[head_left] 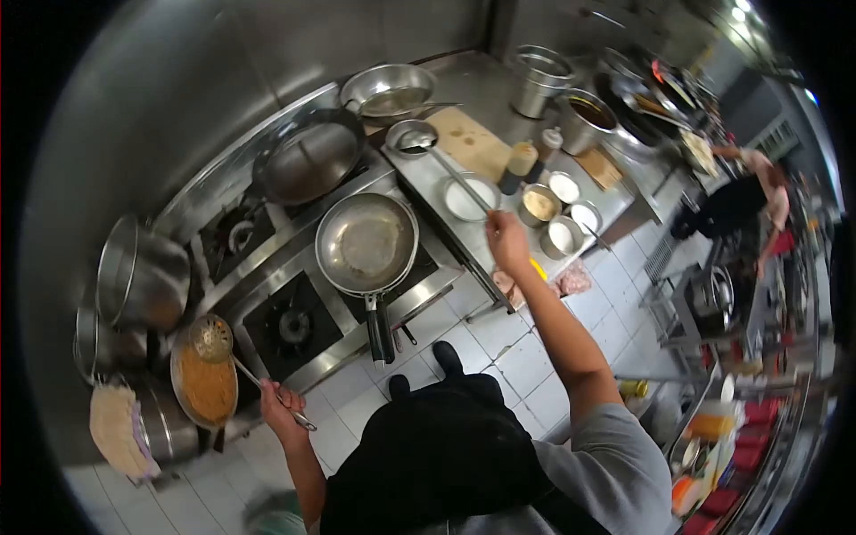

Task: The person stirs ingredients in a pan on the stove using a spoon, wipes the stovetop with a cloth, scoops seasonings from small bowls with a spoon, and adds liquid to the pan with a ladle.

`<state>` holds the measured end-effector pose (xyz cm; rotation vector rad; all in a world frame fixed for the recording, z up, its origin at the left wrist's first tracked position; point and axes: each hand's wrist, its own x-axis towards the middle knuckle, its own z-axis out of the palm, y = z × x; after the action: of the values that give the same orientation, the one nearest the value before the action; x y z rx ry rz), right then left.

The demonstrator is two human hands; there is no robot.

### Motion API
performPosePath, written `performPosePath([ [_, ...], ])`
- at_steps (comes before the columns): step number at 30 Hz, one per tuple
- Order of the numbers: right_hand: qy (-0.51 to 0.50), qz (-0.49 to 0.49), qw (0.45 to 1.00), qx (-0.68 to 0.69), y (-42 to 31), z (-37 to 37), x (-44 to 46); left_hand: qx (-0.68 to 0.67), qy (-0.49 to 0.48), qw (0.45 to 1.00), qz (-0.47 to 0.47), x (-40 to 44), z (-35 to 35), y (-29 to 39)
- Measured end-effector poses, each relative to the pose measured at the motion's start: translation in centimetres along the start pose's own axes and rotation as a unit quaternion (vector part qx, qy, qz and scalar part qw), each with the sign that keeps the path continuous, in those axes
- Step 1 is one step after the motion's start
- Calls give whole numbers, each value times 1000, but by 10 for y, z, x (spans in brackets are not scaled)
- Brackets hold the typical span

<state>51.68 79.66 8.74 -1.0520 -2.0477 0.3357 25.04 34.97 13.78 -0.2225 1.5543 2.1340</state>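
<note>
My left hand [281,408] is closed around the handle of a skimmer [212,339]. Its perforated head hangs over the upper end of an oval dish [234,392] of orange-brown food [205,385]; I cannot tell whether it touches. My right hand [506,242] grips the long handle of a ladle [456,178], whose head reaches into a small steel bowl [392,144] on the counter. Between my hands, a frying pan [366,242] sits on the stove with its black handle pointing toward me. Nearest my right hand is a container of white contents [473,196].
A dark wok [310,159] stands on the back of the stove [352,343], near a bare burner [292,323]. Large steel pots [156,276] are at left. Several seasoning containers [540,205], squeeze bottles [522,159] and a cutting board [464,143] occupy the counter. Another person [744,196] works at right.
</note>
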Motion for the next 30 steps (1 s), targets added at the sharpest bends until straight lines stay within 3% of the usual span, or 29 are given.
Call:
performPosePath([
  [4,-110,21,988,-107,73,30,31,-15,-31,999,11,-13,0,-7],
  [6,-135,-43,974,-174,96,50,31,-29,9,1000,7,-23,7,-8],
  [7,-206,-35,964,-167,98,50,37,-28,35,999,-8,-27,9,-8],
  [11,-264,-27,950,-166,114,80,50,-45,88,995,24,-49,-5,-6],
  [14,-285,-16,951,-118,101,65,53,-39,105,994,13,-59,-13,0],
  [18,-155,-164,974,-19,92,41,23,-52,145,987,36,-69,-29,5],
  [20,-225,-36,971,74,30,21,25,-20,159,985,55,-64,-40,9],
  [22,-247,-19,954,167,-38,22,36,-39,169,983,58,-56,-51,14],
  [26,-355,-7,851,388,-196,41,68,-44,177,981,62,-35,-75,23],
  [30,-479,-83,779,397,-363,68,110,2,166,984,66,-17,-111,29],
])
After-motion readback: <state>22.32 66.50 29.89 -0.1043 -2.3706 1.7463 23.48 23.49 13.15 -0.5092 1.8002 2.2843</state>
